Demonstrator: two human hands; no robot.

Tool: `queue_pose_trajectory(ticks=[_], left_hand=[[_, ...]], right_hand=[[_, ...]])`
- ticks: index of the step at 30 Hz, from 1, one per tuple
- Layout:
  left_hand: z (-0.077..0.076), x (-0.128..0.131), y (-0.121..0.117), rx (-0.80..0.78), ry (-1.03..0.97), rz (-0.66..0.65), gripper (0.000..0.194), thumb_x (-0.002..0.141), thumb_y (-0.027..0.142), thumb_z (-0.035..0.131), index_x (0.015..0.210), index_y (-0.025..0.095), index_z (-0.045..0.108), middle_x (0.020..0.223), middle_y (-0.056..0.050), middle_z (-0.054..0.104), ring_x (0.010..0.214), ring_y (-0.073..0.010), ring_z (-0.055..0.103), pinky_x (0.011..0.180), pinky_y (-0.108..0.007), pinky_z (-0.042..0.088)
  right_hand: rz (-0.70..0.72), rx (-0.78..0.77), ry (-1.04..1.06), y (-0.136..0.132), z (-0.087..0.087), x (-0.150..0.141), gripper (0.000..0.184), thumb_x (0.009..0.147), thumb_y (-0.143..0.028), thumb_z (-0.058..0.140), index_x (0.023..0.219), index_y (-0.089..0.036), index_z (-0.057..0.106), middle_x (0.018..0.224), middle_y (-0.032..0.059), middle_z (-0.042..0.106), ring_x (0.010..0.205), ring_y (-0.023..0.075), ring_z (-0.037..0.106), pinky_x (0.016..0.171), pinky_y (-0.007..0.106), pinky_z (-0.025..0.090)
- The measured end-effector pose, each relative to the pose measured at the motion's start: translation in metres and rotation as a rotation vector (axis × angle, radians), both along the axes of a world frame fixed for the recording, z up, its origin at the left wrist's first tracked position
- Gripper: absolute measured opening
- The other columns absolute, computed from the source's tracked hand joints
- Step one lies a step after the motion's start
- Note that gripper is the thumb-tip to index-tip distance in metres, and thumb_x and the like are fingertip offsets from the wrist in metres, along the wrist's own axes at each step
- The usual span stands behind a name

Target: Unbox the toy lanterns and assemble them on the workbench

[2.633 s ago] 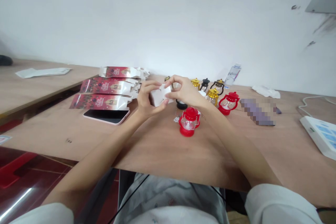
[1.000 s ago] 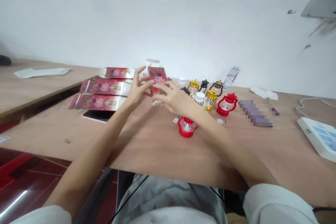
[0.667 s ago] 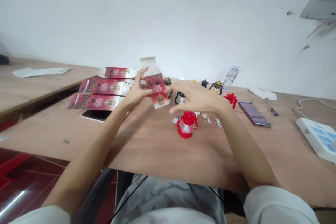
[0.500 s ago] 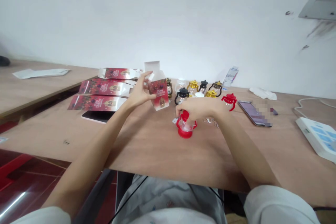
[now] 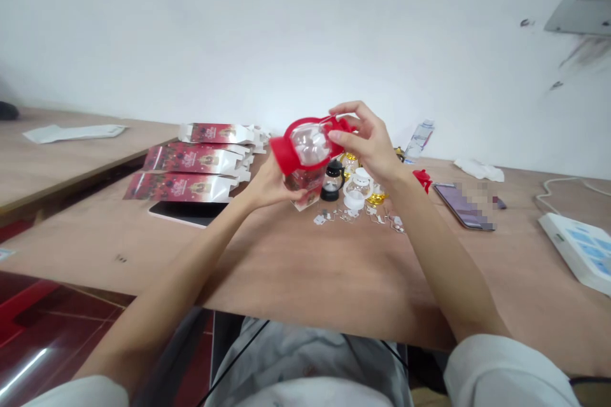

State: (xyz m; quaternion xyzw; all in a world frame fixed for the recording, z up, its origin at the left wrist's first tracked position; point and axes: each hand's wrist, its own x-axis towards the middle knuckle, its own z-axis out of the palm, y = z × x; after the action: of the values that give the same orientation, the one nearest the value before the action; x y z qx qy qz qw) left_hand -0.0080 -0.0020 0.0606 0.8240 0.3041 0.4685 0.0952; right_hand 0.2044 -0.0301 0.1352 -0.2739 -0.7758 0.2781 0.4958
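Held up in my right hand is a small red lantern with a clear globe, pinched by its top. It lies tilted on its side in the air, its red base pointing left. My left hand grips a red printed carton, which the lantern partly covers. The carton's upper opening is hidden behind the lantern. Behind and below my hands stand more small lanterns: a black lantern, a white lantern and gold ones, some hidden by my right hand.
Several flattened red cartons lie at the left, near a dark phone. Small metal hooks with white tags lie before the lanterns. To the right are another phone, a plastic bottle, a tissue and a white power strip.
My right hand has lifted the red lantern from the table and brought it up, turned sideways, in front of the carton. My left hand still holds the carton, now slightly further right.
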Motion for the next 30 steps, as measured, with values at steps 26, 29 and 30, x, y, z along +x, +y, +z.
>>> queue_pose_trajectory(ticks=[26,29,30], left_hand=[[-0.007,0.008,-0.007,0.089,-0.057,-0.078,0.087,0.058,0.029,0.076,0.131,0.024,0.029,0.113,-0.009,0.053,0.088,-0.0191,0.059,0.067,-0.028,0.052],[-0.008,0.010,-0.008,0.071,-0.093,-0.100,0.086,0.060,0.027,0.075,0.131,0.024,0.027,0.109,-0.008,0.053,0.086,-0.0174,0.059,0.066,-0.028,0.053],[-0.008,0.010,-0.008,0.063,-0.097,-0.102,0.086,0.061,0.027,0.075,0.131,0.023,0.026,0.107,-0.007,0.053,0.085,-0.0170,0.059,0.065,-0.027,0.053]], right_hand=[[-0.461,0.388,-0.398,0.000,-0.008,-0.014,0.036,0.084,-0.024,0.049,0.119,-0.027,0.043,0.109,0.0063,0.051,0.104,0.0249,0.050,0.091,0.045,0.043],[-0.469,0.409,-0.457,0.005,-0.013,-0.015,0.030,0.086,-0.026,0.045,0.116,-0.025,0.044,0.112,0.0078,0.048,0.104,0.0247,0.050,0.089,0.043,0.044],[-0.475,0.419,-0.479,0.006,-0.015,-0.015,0.029,0.087,-0.026,0.045,0.116,-0.024,0.044,0.112,0.0083,0.046,0.104,0.0250,0.050,0.088,0.043,0.044]])
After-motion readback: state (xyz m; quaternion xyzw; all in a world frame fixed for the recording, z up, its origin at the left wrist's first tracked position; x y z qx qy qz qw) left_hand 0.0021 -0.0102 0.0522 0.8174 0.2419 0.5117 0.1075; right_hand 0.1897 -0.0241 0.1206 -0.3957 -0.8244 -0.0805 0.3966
